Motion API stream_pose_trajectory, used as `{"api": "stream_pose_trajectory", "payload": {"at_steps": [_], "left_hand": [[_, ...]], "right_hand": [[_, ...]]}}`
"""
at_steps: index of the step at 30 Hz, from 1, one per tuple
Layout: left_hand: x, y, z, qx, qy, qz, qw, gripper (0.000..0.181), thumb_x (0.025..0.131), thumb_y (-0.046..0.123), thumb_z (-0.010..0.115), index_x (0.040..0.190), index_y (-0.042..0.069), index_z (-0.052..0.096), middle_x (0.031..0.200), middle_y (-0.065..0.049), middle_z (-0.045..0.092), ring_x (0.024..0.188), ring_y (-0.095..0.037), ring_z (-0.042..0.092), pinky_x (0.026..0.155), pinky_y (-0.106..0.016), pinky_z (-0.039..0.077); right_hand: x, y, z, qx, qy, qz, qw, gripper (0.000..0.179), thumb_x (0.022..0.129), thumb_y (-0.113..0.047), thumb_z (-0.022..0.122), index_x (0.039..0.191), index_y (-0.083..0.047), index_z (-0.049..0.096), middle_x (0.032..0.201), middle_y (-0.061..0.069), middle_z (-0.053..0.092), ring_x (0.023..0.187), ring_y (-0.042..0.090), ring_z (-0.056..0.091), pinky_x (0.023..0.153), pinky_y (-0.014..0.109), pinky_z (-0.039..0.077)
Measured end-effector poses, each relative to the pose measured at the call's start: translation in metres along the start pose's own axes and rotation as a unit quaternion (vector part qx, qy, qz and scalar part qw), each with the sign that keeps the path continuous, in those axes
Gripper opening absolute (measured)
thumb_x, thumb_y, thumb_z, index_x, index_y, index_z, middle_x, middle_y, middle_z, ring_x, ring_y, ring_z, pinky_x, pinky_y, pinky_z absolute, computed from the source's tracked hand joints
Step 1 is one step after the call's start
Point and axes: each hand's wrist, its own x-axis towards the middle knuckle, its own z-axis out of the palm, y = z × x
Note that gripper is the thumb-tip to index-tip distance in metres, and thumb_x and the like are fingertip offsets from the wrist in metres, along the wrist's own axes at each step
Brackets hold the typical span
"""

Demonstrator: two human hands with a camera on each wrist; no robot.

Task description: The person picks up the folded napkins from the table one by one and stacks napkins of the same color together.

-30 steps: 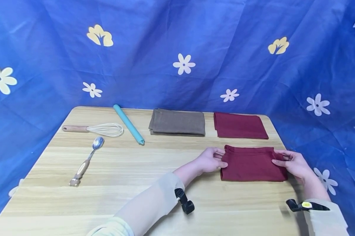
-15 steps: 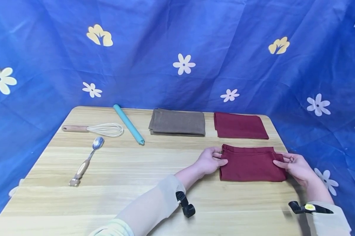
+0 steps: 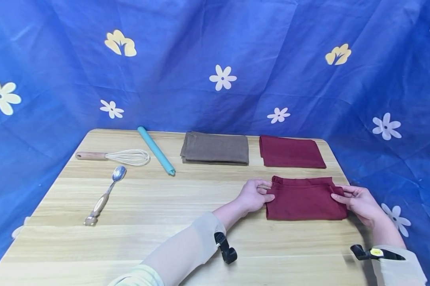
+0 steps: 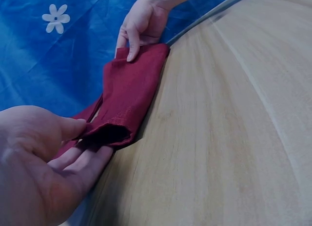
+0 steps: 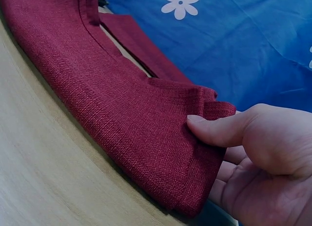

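A folded dark red cloth [image 3: 304, 202] lies on the right part of the wooden table, between both hands. The left hand [image 3: 252, 195] pinches its left end, thumb on top and fingers beneath, as the left wrist view shows; the layers gape there into a dark opening. At the other end the right hand [image 3: 359, 203] pinches the cloth [image 5: 122, 99], its thumb pressing the upper face and its fingers behind the edge. Further back lies a second folded dark red cloth [image 3: 291, 152], apart from the first.
Left of the back red cloth is a folded grey-brown cloth [image 3: 215, 149]. A teal rolled-up item [image 3: 155, 151], a whisk [image 3: 129, 157] and a spoon [image 3: 104, 197] lie on the table's left side. A blue flowered curtain [image 3: 186, 59] hangs behind the table [image 3: 157, 238].
The hands keep their pinch on the front red cloth. Its upper left corner shifted slightly left, then back right. The right hand has moved slightly right and down.
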Motion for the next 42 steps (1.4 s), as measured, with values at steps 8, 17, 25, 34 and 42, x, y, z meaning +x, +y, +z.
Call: {"api": "stream_pose_trajectory", "payload": {"at_steps": [8, 17, 25, 34, 42], "left_hand": [[0.002, 0.004, 0.001, -0.022, 0.015, -0.018, 0.9995, 0.038, 0.091, -0.005, 0.08, 0.128, -0.004, 0.071, 0.099, -0.007, 0.066, 0.08, -0.017, 0.071, 0.067, -0.034, 0.064], [0.004, 0.009, -0.006, -0.017, 0.026, -0.022, 0.9993, 0.037, 0.091, -0.005, 0.081, 0.126, -0.004, 0.072, 0.101, -0.009, 0.065, 0.083, -0.018, 0.07, 0.067, -0.033, 0.064], [0.008, 0.013, -0.015, 0.012, 0.045, -0.013, 0.9988, 0.034, 0.09, 0.0, 0.083, 0.123, -0.003, 0.075, 0.103, -0.008, 0.065, 0.089, -0.016, 0.067, 0.072, -0.029, 0.063], [0.01, 0.017, -0.019, 0.028, 0.052, -0.008, 0.9982, 0.034, 0.09, 0.003, 0.084, 0.122, -0.002, 0.075, 0.104, -0.008, 0.068, 0.097, -0.017, 0.067, 0.075, -0.028, 0.062], [0.013, 0.024, -0.026, 0.067, 0.072, 0.004, 0.9951, 0.032, 0.091, 0.009, 0.085, 0.12, 0.001, 0.077, 0.106, -0.007, 0.071, 0.104, -0.017, 0.066, 0.088, -0.027, 0.058]], "right_hand": [[0.001, -0.001, 0.0, -0.02, 0.005, 0.006, 0.9998, 0.021, 0.098, -0.004, 0.076, 0.116, -0.012, 0.08, 0.103, -0.007, 0.078, 0.086, 0.011, 0.074, 0.072, 0.028, 0.062], [0.003, -0.005, 0.0, -0.031, 0.013, 0.002, 0.9994, 0.016, 0.098, -0.005, 0.076, 0.113, -0.011, 0.08, 0.099, -0.005, 0.079, 0.083, 0.011, 0.074, 0.071, 0.027, 0.061], [0.003, -0.012, 0.001, -0.022, 0.012, -0.011, 0.9996, 0.014, 0.099, -0.005, 0.075, 0.108, -0.014, 0.081, 0.098, -0.005, 0.079, 0.083, 0.011, 0.075, 0.071, 0.026, 0.062], [0.007, -0.024, 0.004, -0.013, 0.015, -0.008, 0.9998, 0.014, 0.099, -0.005, 0.075, 0.107, -0.016, 0.079, 0.097, -0.005, 0.079, 0.079, 0.014, 0.076, 0.067, 0.03, 0.063], [0.012, -0.038, 0.009, -0.022, 0.021, -0.029, 0.9991, 0.015, 0.098, -0.004, 0.077, 0.105, -0.017, 0.079, 0.098, -0.007, 0.079, 0.08, 0.011, 0.075, 0.069, 0.027, 0.062]]}}
